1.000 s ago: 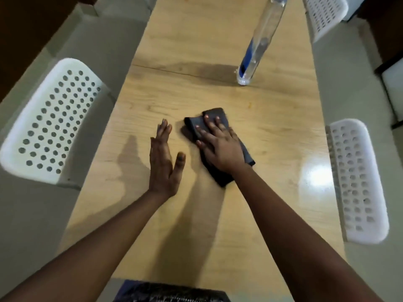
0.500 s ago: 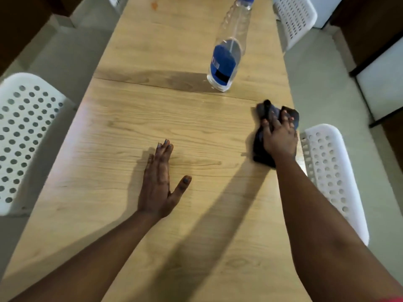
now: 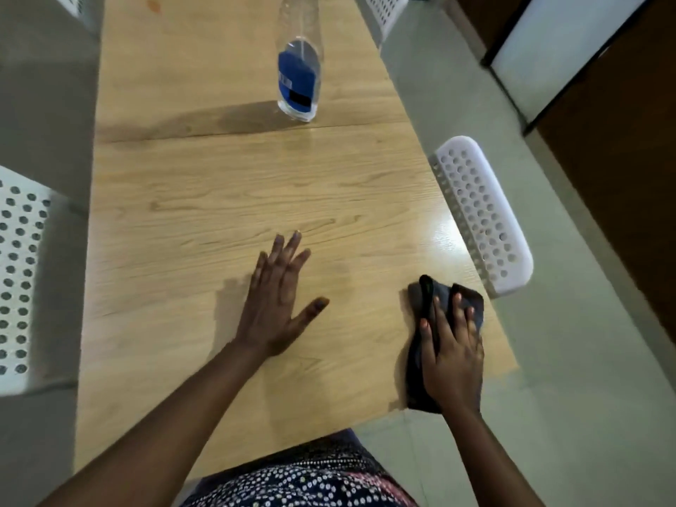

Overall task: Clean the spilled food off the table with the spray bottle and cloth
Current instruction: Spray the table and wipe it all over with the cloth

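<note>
Your right hand (image 3: 451, 354) lies flat on top of the dark cloth (image 3: 417, 375), fingers straight and slightly spread, pressing it down onto the wooden table (image 3: 219, 199) at the near right corner. The cloth is bunched and folded; part of it pokes out beyond your fingertips (image 3: 457, 298) on the far side, and its near end hangs just past the table's near edge. Its right side sits close to the table's right edge.

Your left hand (image 3: 276, 305) rests palm down on the bare wood near the middle of the table, fingers straight and fanned, thumb stuck out to the right. It holds nothing and is well apart from the cloth.

The spray bottle (image 3: 300, 67) stands upright toward the far end, right of centre, well apart from both hands. It is clear plastic with a blue label, and its top is cut off by the frame edge. It stands just beyond the seam that runs across the tabletop, with a dark shadow stretching left from its base.

A small orange smear (image 3: 153, 5) shows on the far left of the table.

White perforated chairs stand on both sides: one on the right (image 3: 483, 217), just beside the table edge, and one on the left (image 3: 18, 272).
</note>
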